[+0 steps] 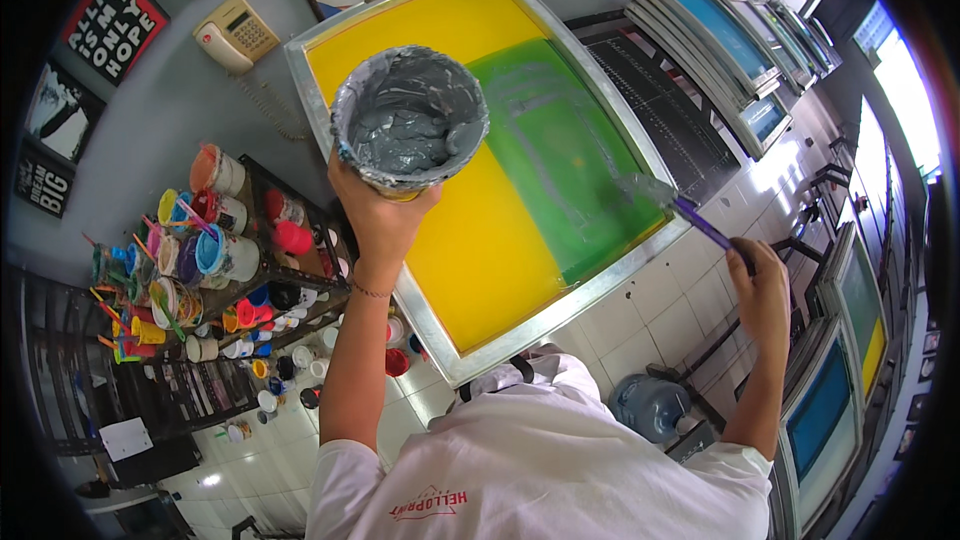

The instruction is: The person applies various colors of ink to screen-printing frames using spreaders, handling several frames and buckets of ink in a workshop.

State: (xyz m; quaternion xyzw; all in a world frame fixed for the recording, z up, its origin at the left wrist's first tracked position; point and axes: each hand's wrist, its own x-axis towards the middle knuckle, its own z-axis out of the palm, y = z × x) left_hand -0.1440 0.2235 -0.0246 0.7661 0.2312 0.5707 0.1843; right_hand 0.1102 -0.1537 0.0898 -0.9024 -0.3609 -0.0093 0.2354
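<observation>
My left hand (380,218) grips a round tub (352,105) from below and tilts its open mouth upward. Thick grey ink (405,145) lies inside and is smeared over the walls. My right hand (763,285) is closed around the purple handle of a spatula (705,225). Its grey-coated blade hangs over the right part of a large screen printing frame (520,340); I cannot tell whether it touches. The frame has a metal border, yellow mesh (455,280) and a green area (590,225). Grey ink streaks (540,165) form an outline on the green.
At left, a rack (245,270) carries several ink tubs with stirring sticks. A telephone (237,35) hangs on the wall. More screen frames (715,20) are stacked at back right and lean (825,420) at lower right. A blue water jug (650,405) is on the tiled floor.
</observation>
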